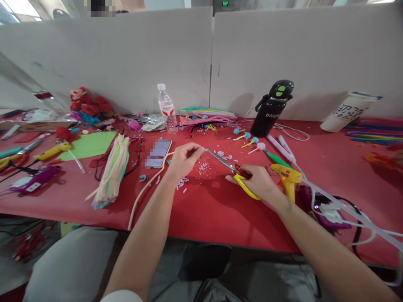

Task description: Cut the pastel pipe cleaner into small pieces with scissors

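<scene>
My right hand (256, 184) grips a pair of scissors (223, 161) with yellow and dark red handles. Their blades point left, and the tips reach the fingertips of my left hand (185, 159). Thumb and finger of that left hand are pinched on a small pale lilac piece, mostly hidden. Below the blades, tiny light clippings (204, 168) are scattered on the red tabletop (201, 214). Short lilac pieces (181, 183) lie beside my left wrist, and more surround a lilac fluffy ball (220, 154) behind the scissors.
A phone (159, 153) and a bundle of pale fuzzy stems (111, 176) lie left. Right of my hand stands a yellow glue gun (288, 178). Farther back are a plastic bottle (166, 107), a black flask (270, 111), a white cup (344, 112) and small pompom flowers (252, 141).
</scene>
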`<state>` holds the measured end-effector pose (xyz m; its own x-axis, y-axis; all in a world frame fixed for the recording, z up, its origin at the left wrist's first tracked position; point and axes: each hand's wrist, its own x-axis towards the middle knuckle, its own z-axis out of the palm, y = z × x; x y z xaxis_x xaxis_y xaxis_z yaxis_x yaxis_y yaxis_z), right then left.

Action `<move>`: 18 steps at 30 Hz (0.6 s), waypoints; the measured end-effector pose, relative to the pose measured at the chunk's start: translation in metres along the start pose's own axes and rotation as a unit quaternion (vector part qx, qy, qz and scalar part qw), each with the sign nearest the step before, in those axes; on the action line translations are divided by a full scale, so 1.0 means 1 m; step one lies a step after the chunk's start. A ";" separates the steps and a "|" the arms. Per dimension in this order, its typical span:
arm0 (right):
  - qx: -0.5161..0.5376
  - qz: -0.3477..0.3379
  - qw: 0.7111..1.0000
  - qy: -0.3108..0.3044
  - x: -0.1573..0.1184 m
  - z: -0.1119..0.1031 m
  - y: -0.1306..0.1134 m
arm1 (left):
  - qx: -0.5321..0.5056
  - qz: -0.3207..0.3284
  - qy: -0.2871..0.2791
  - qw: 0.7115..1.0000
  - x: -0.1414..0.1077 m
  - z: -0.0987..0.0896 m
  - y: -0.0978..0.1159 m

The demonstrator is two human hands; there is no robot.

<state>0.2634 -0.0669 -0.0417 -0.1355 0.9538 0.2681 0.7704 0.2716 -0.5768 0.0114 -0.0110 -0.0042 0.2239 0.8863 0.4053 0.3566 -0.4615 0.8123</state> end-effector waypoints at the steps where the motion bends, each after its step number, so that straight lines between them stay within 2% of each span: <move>1: 0.001 0.002 1.000 -0.002 0.000 0.000 0.000 | 0.001 0.001 0.000 1.000 0.000 0.000 0.000; 18: 0.003 0.005 1.000 -0.014 0.001 -0.001 0.001 | 0.001 -0.012 -0.006 1.000 -0.002 0.001 0.002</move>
<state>0.2645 -0.0662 -0.0415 -0.1448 0.9598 0.2406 0.7682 0.2623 -0.5840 0.0128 -0.0135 -0.0033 0.2270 0.8964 0.3807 0.3634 -0.4407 0.8208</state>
